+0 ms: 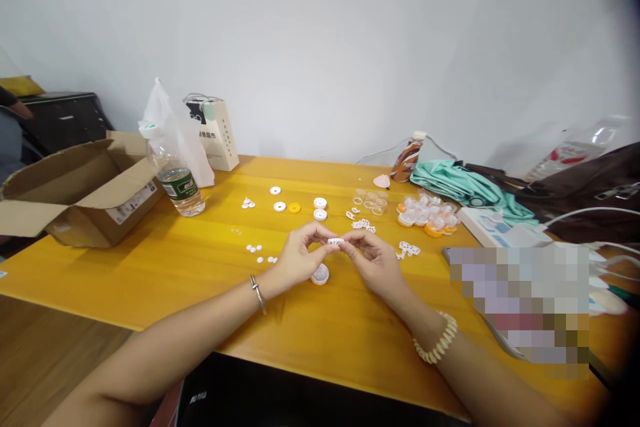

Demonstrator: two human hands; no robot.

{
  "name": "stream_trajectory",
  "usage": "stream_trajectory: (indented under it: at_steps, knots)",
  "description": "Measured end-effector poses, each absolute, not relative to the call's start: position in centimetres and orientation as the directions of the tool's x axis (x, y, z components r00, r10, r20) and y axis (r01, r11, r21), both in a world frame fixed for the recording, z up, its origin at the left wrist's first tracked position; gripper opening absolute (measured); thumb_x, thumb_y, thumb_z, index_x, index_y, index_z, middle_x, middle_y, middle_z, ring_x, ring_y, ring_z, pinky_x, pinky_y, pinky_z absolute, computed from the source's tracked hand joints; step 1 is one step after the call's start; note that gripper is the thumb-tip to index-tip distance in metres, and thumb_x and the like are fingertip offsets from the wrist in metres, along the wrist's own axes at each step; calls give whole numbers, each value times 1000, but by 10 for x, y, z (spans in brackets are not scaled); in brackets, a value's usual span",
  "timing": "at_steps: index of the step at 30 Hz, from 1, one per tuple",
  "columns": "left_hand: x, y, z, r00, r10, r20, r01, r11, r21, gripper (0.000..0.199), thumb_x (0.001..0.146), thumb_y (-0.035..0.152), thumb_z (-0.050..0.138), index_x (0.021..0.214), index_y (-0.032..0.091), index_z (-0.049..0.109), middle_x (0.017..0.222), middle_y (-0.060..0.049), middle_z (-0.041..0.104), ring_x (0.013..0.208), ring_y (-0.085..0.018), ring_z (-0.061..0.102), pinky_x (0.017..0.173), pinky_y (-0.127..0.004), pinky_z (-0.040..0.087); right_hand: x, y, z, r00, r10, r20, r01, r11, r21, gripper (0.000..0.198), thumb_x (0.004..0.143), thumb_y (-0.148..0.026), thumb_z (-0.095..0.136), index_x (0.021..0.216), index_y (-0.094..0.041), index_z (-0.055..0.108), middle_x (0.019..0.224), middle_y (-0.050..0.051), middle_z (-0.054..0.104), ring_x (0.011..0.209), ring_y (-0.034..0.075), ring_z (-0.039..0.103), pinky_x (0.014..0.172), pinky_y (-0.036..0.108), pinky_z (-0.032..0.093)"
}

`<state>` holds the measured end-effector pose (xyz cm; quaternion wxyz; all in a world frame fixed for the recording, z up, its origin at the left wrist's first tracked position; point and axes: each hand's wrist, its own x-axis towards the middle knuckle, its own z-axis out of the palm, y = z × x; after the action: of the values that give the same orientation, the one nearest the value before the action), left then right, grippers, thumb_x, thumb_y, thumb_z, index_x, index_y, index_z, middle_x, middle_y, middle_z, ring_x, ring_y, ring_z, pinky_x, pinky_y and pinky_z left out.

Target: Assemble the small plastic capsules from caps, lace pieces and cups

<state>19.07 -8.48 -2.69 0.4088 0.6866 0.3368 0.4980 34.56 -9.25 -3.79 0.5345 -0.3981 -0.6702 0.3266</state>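
Between both hands, above the table, is a small white plastic piece (pixel 335 241). My left hand (pixel 303 255) pinches its left end with thumb and forefinger. The fingertips of my right hand (pixel 374 263) are closed on its right end. Just below lies a round case (pixel 320 274) with an orange edge and a whitish inside. Beyond the hands, white rings (pixel 279 207), a yellow ring (pixel 294 208) and round white parts (pixel 320 203) lie on the wood. White openwork pieces (pixel 364 225) are near my right hand, and small white discs (pixel 253 249) lie left of my left hand.
On the left stand an open cardboard box (pixel 85 227), a water bottle (pixel 181 190) and a paper bag (pixel 220 133). To the right are clear rings (pixel 370 200), a pile of clear and orange cases (pixel 427 213), a brown bottle (pixel 407 159), green cloth (pixel 465 187) and a power strip (pixel 487 227).
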Motion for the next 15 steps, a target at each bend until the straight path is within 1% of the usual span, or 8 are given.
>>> stream_trajectory:
  at_steps: [4, 6, 8, 10, 12, 13, 15]
  knots:
    - [190, -81, -27, 273, 890, 365, 47, -391, 919, 16, 73, 25, 61, 82, 12, 60, 79, -6, 63, 75, -14, 58, 73, -27, 47, 344, -89, -37, -110, 905, 411, 132, 423, -897, 15, 75, -35, 58, 79, -20, 58, 80, 3, 64, 75, 16, 59, 71, 31, 49]
    - [184, -77, -21, 319, 878, 358, 43, -390, 920, 18, 74, 26, 59, 86, 13, 60, 83, -7, 64, 77, -14, 59, 75, -28, 47, 345, -87, -39, -148, 911, 386, 120, 404, -907, 19, 75, -37, 58, 83, -20, 57, 82, 4, 63, 77, 16, 59, 72, 31, 48]
    - [173, -73, -12, 412, 839, 356, 94, -428, 899, 18, 76, 26, 58, 88, 14, 62, 86, -6, 64, 80, -14, 59, 76, -27, 46, 347, -86, -41, -207, 909, 362, 170, 397, -902, 28, 72, -39, 60, 93, -20, 54, 84, 3, 61, 78, 16, 57, 71, 31, 48]
    - [160, -72, -4, 545, 778, 314, 209, -488, 847, 18, 76, 27, 57, 87, 15, 64, 86, -5, 64, 79, -14, 58, 74, -26, 45, 347, -87, -45, -285, 895, 344, 299, 424, -855, 46, 64, -42, 68, 101, -21, 50, 86, 3, 57, 76, 16, 54, 68, 31, 46]
    - [148, -73, 1, 646, 723, 246, 316, -546, 776, 18, 76, 28, 56, 87, 16, 65, 84, -5, 64, 75, -13, 58, 71, -24, 45, 346, -89, -49, -392, 859, 328, 425, 486, -764, 59, 53, -44, 74, 102, -23, 49, 87, 3, 55, 77, 17, 51, 69, 32, 45]
    - [144, -74, 2, 676, 704, 218, 353, -569, 743, 18, 76, 28, 56, 88, 16, 65, 82, -4, 64, 74, -13, 58, 69, -23, 45, 344, -91, -51, -442, 838, 320, 465, 519, -717, 61, 50, -45, 76, 100, -23, 50, 87, 3, 54, 78, 18, 50, 70, 32, 44]
    - [141, -76, 2, 707, 682, 188, 388, -596, 703, 19, 76, 25, 55, 90, 16, 63, 80, -4, 64, 71, -12, 58, 67, -22, 44, 342, -93, -54, -507, 805, 307, 507, 566, -650, 54, 51, -46, 75, 94, -22, 51, 87, 3, 54, 80, 19, 50, 70, 33, 43]
